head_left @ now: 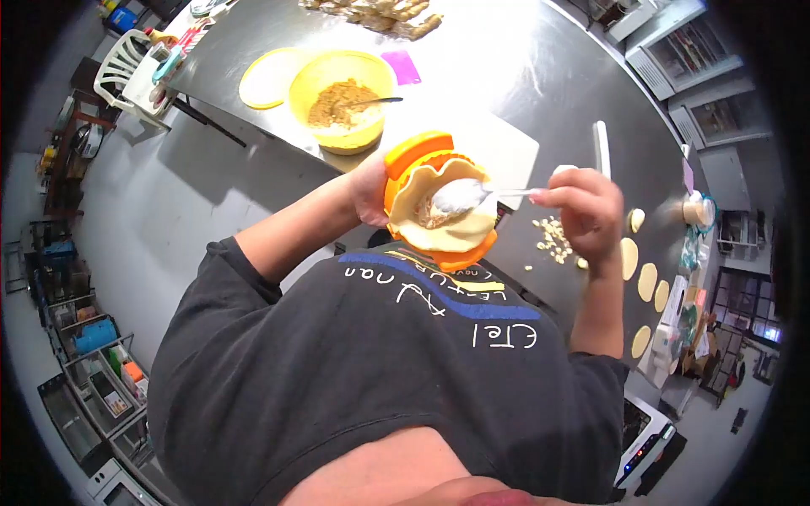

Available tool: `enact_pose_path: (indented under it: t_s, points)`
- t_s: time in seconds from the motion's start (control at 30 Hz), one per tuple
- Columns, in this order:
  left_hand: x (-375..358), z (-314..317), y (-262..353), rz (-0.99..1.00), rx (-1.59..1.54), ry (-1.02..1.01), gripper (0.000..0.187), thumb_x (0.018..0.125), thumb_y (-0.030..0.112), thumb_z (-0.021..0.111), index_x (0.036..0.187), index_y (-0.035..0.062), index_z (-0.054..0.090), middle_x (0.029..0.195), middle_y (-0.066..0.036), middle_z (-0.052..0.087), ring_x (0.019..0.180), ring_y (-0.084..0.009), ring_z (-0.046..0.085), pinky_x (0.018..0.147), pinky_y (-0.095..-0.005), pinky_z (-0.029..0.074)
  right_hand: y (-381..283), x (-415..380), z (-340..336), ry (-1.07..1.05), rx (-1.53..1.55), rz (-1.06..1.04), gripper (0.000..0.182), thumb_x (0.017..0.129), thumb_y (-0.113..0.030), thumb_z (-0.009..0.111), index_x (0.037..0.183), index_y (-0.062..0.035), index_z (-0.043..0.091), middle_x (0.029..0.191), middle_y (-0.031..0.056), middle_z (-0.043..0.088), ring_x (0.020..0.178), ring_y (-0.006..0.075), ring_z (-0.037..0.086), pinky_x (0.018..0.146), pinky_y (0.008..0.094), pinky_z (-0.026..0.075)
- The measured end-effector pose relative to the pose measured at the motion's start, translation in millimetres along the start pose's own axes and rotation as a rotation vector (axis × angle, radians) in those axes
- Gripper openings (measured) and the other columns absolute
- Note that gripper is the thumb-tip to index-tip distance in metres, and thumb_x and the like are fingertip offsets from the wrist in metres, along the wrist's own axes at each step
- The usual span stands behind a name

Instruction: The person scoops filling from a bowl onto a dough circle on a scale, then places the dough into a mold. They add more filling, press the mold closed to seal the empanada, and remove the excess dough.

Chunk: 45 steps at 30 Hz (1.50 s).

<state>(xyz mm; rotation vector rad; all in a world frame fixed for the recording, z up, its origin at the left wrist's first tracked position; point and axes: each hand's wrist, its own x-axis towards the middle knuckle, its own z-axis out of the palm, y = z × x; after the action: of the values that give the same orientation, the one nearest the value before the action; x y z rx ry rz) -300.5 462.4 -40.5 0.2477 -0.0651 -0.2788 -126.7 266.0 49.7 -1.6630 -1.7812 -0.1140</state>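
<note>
My left hand [369, 192] grips an orange dough press [419, 152] from its left side, holding it up in front of my chest. A pale dough round [405, 211] with a wavy edge lies in the press, cupped inward. Some brownish crumbly filling [434, 218] sits in the dough. My right hand [584, 211] is closed on the thin handle of a spoon [460, 196]. The spoon's pale bowl is over the dough at the filling; whether it touches cannot be made out.
On the metal table [472, 63], a yellow bowl [371, 139] holds brown filling and another spoon [371, 102]. Nearby are a white board [516, 148], a purple sheet [401, 67] and a white stick [602, 148]. Dough rounds [647, 282] and chopped pale pieces [553, 239] lie right.
</note>
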Motion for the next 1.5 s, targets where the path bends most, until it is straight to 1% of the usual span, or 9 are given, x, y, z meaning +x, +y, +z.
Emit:
enact_pose_path:
  t_s: [0.13, 0.27, 0.33, 0.73, 0.83, 1.0, 1.07, 1.2, 1.5]
  points:
    - [-22.4, -11.8, 34.2, -0.02, -0.069, -0.101, 0.05, 0.094, 0.044, 0.032, 0.121, 0.0054, 0.049, 0.12, -0.013, 0.055, 0.105, -0.0254, 0.057, 0.09, -0.0396, 0.047, 2.2, 45.3, -1.1, -0.127, -0.052, 0.083, 0.031, 0.058, 0.009, 0.053, 0.075, -0.0119, 0.069, 0.065, 0.0046, 0.061, 0.058, 0.0194, 0.057, 0.052, 0.0303, 0.042]
    - [-37.4, -27.1, 53.3, -0.069, -0.025, -0.017, 0.049, 0.093, 0.044, 0.034, 0.121, 0.0061, 0.049, 0.118, -0.012, 0.056, 0.103, -0.0237, 0.059, 0.088, -0.0379, 0.049, 4.0, 79.1, 20.8, -0.269, -0.073, -0.017, 0.03, 0.057, 0.011, 0.053, 0.073, -0.0096, 0.069, 0.063, 0.0051, 0.061, 0.058, 0.0201, 0.057, 0.051, 0.0294, 0.04]
    - [-40.5, -28.2, 59.3, -0.072, 0.003, -0.001, 0.049, 0.093, 0.044, 0.035, 0.121, 0.0063, 0.05, 0.118, -0.011, 0.056, 0.102, -0.023, 0.059, 0.086, -0.037, 0.05, 2.7, 90.4, 29.5, -0.325, -0.112, -0.015, 0.027, 0.06, 0.006, 0.056, 0.072, -0.015, 0.069, 0.065, 0.0014, 0.062, 0.059, 0.0201, 0.057, 0.052, 0.0311, 0.043]
    - [-54.3, -41.9, 93.0, -0.033, 0.025, 0.001, 0.05, 0.093, 0.046, 0.034, 0.12, 0.0073, 0.051, 0.117, -0.012, 0.057, 0.101, -0.0247, 0.06, 0.084, -0.0396, 0.051, -3.0, 127.8, 42.7, -0.373, -0.168, 0.007, 0.027, 0.064, 0.003, 0.055, 0.074, -0.0187, 0.069, 0.069, -0.0008, 0.064, 0.061, 0.0197, 0.058, 0.054, 0.031, 0.044]
    - [-56.5, -41.0, 95.4, 0.004, 0.027, 0.15, 0.05, 0.093, 0.046, 0.032, 0.119, 0.0078, 0.051, 0.116, -0.012, 0.057, 0.101, -0.0248, 0.06, 0.085, -0.0401, 0.05, -6.0, 130.4, 55.8, -0.378, -0.157, -0.034, 0.028, 0.064, 0.003, 0.056, 0.074, -0.0194, 0.069, 0.069, -0.0015, 0.064, 0.061, 0.0198, 0.058, 0.054, 0.0307, 0.044]
    - [-61.9, -43.5, 101.8, 0.034, -0.029, 0.086, 0.049, 0.094, 0.044, 0.031, 0.121, 0.0078, 0.049, 0.119, -0.012, 0.055, 0.105, -0.025, 0.057, 0.089, -0.0403, 0.048, -6.7, 129.8, 55.7, -0.371, -0.223, -0.004, 0.029, 0.063, 0.004, 0.054, 0.075, -0.0178, 0.069, 0.067, 0.0003, 0.062, 0.061, 0.0206, 0.058, 0.053, 0.0317, 0.044]
    - [-63.0, -42.3, 101.2, 0.096, -0.024, 0.058, 0.048, 0.094, 0.042, 0.032, 0.122, 0.0072, 0.048, 0.12, -0.012, 0.055, 0.106, -0.0247, 0.056, 0.091, -0.0399, 0.046, -7.4, 128.7, 49.5, -0.164, -0.189, 0.093, 0.029, 0.063, 0.007, 0.052, 0.075, -0.0141, 0.069, 0.066, 0.0036, 0.061, 0.06, 0.0204, 0.057, 0.052, 0.0313, 0.044]
    - [-60.0, -35.8, 98.5, 0.282, -0.002, 0.046, 0.046, 0.094, 0.039, 0.033, 0.123, 0.0058, 0.047, 0.121, -0.011, 0.054, 0.11, -0.0237, 0.054, 0.096, -0.0388, 0.042, -12.1, 115.6, 58.3, -0.011, -0.176, 0.287, 0.032, 0.062, 0.009, 0.049, 0.078, -0.0101, 0.07, 0.066, 0.0061, 0.06, 0.059, 0.0201, 0.057, 0.052, 0.0304, 0.044]
    - [-50.7, -29.2, 100.7, 0.351, 0.1, 0.094, 0.047, 0.093, 0.037, 0.034, 0.123, 0.0034, 0.045, 0.121, -0.012, 0.053, 0.11, -0.0245, 0.053, 0.097, -0.0398, 0.04, -19.9, 109.9, 70.4, -0.044, -0.259, 0.405, 0.033, 0.064, 0.006, 0.05, 0.081, -0.0136, 0.07, 0.07, 0.004, 0.061, 0.062, 0.0201, 0.057, 0.055, 0.0295, 0.044]
